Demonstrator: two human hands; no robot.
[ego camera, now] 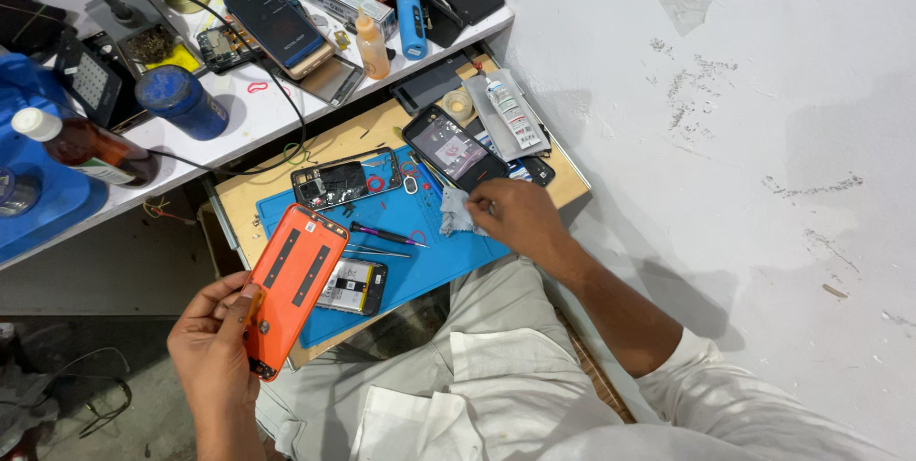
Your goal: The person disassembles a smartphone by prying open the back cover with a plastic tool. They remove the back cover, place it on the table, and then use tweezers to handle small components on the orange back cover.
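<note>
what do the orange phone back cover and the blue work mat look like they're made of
Orange back cover in the left hand: likely moulded plastic, matte, with black adhesive strips inside. Blue mat: probably silicone or rubber, flat, dull, non-reflective.

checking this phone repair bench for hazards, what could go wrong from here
The orange back cover is held only at its lower edge by the left hand, out past the blue mat; it could slip to the floor. The right hand with the cloth works close to the opened phone and tweezers, so parts might be knocked off.
</note>
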